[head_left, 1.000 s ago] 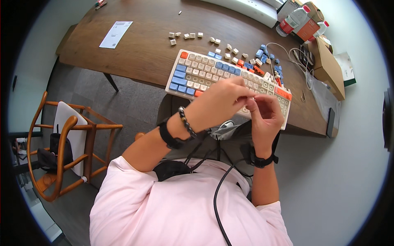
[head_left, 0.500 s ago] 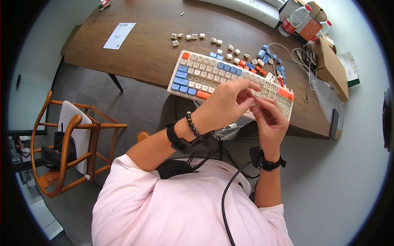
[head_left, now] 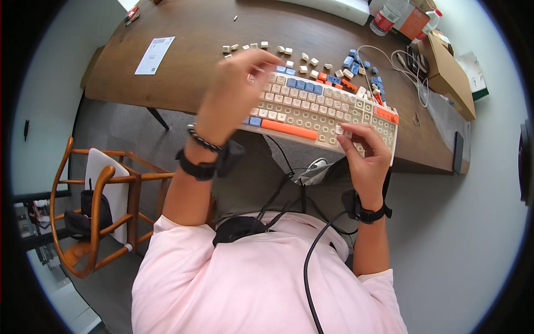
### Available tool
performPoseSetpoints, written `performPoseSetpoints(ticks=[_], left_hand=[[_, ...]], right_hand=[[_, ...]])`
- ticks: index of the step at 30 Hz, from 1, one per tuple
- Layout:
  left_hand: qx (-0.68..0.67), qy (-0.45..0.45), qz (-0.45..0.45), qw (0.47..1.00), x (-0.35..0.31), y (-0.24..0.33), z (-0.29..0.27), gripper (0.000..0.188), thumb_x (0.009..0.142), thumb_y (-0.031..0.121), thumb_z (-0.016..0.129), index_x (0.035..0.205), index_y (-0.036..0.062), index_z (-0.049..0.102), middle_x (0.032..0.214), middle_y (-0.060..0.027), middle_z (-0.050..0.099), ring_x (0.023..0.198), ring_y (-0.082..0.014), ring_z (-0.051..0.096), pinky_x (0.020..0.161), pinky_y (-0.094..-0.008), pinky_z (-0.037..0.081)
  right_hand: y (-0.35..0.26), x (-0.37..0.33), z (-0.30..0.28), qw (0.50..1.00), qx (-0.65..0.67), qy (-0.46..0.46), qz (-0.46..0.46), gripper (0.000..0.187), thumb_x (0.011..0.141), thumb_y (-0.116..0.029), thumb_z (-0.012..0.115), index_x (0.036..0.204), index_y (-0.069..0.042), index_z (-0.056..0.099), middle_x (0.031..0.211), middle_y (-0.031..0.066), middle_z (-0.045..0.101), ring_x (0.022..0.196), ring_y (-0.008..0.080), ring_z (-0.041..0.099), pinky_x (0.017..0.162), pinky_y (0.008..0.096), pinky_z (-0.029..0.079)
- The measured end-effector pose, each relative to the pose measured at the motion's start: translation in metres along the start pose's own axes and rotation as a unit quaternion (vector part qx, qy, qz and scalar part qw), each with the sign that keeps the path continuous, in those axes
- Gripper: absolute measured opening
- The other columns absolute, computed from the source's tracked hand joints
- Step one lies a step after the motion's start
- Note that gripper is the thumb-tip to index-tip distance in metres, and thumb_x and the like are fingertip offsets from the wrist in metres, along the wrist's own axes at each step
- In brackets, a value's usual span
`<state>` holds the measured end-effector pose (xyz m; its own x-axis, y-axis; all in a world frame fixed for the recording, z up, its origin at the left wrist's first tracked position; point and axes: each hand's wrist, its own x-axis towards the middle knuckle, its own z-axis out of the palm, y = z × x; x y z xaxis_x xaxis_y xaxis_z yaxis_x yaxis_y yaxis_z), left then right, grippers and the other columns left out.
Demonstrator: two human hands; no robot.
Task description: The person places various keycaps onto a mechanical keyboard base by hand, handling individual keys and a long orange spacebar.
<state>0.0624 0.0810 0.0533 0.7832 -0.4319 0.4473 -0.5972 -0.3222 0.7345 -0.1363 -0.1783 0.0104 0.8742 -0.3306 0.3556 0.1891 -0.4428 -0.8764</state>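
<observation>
A keyboard (head_left: pixel 311 117) with cream, blue and orange keys lies at a slant near the front edge of the table. Many of its switches are bare, mostly at the right and along the lower rows. Between thumb and forefinger, my right hand (head_left: pixel 369 158) pinches a small white keycap (head_left: pixel 340 130) over the lower right of the keyboard. My left hand (head_left: pixel 236 83) is raised over the keyboard's left end and hides it; its fingers are smeared by motion. Loose white keycaps (head_left: pixel 304 57) lie behind the keyboard, nearest to my left hand.
Loose blue keycaps (head_left: pixel 355 68) are heaped near a pale cable (head_left: pixel 389 53) at the back right. Farther right stand a cardboard box (head_left: pixel 446 78) and water bottles (head_left: pixel 384 23). A white paper slip (head_left: pixel 155 55) lies at the left; a wooden chair (head_left: pixel 99 203) stands beyond the table edge.
My left hand has left my right hand and swung up and left across the keyboard. The right hand stays near its place with the white keycap. The orange spacebar now shows fully.
</observation>
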Motion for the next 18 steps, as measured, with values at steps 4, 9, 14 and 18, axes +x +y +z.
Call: performPoseSetpoints(ticks=[4, 9, 14, 18], left_hand=[[0.144, 0.069, -0.028, 0.987, 0.003, -0.077, -0.042, 0.020, 0.112, 0.003, 0.080, 0.131, 0.0033, 0.089, 0.119, -0.0093, 0.086, 0.097, -0.0207, 0.084, 0.084, -0.0348, 0.066], [0.147, 0.055, -0.069, 0.985, 0.000, -0.098, -0.035, 0.030, 0.105, 0.003, 0.086, 0.135, 0.0070, 0.087, 0.129, -0.0112, 0.079, 0.106, -0.0274, 0.083, 0.095, -0.0444, 0.067], [0.136, 0.044, -0.059, 0.988, 0.006, -0.104, -0.020, 0.040, 0.106, 0.003, 0.085, 0.145, 0.0102, 0.086, 0.132, -0.0102, 0.078, 0.109, -0.0290, 0.079, 0.098, -0.0448, 0.066], [0.212, 0.032, 0.003, 0.977, 0.003, -0.129, -0.025, 0.038, 0.111, 0.004, 0.083, 0.147, 0.0131, 0.087, 0.132, -0.0094, 0.081, 0.110, -0.0243, 0.083, 0.085, -0.0385, 0.069]], right_hand=[[0.001, -0.001, 0.005, 0.999, 0.003, 0.001, 0.033, 0.026, 0.102, 0.008, 0.091, 0.127, 0.001, 0.090, 0.119, 0.0102, 0.087, 0.102, 0.0134, 0.083, 0.087, 0.0274, 0.067], [0.004, -0.003, 0.005, 0.998, 0.011, 0.006, 0.055, 0.025, 0.103, 0.008, 0.091, 0.127, 0.002, 0.089, 0.120, 0.0105, 0.087, 0.099, 0.0133, 0.084, 0.084, 0.0268, 0.067], [0.005, -0.004, 0.006, 0.998, 0.013, 0.011, 0.052, 0.024, 0.104, 0.008, 0.090, 0.127, 0.002, 0.089, 0.119, 0.0104, 0.087, 0.099, 0.0131, 0.084, 0.084, 0.0268, 0.067], [0.001, -0.001, 0.006, 0.999, -0.006, 0.006, 0.041, 0.023, 0.104, 0.007, 0.091, 0.126, 0.002, 0.089, 0.118, 0.0098, 0.088, 0.098, 0.0131, 0.084, 0.083, 0.0271, 0.067]])
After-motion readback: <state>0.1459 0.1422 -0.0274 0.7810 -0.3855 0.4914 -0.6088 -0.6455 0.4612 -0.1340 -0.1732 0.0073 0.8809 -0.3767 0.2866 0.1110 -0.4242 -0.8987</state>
